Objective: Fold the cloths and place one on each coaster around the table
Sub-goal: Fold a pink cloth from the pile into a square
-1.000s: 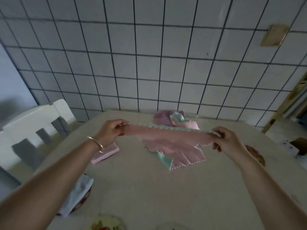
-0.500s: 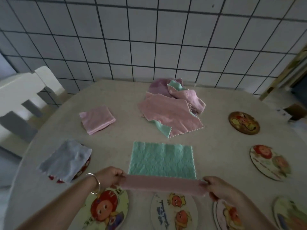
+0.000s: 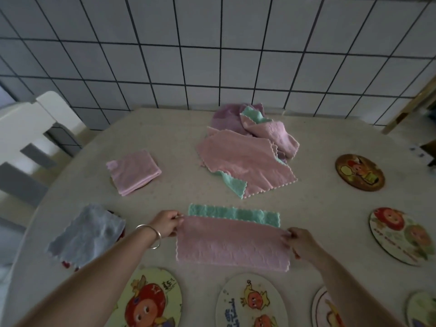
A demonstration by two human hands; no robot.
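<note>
A pink-and-green cloth lies on the table in front of me, its pink half folded away from me over the green so only a green strip shows at the far edge. My left hand pinches its far left corner. My right hand pinches its right edge. A heap of unfolded pink, green and purple cloths sits at the middle back. A folded pink cloth lies to the left. A blue-grey cloth covers a coaster at the left edge.
Round cartoon coasters ring the table: one at front left, one at front middle, two at the right, others cut off at bottom right. A white chair stands left; the tiled wall is behind.
I laid the cloth on the table green side up, then carried its near edge away from me, so pink now covers most of the green. The camera tilted down.
</note>
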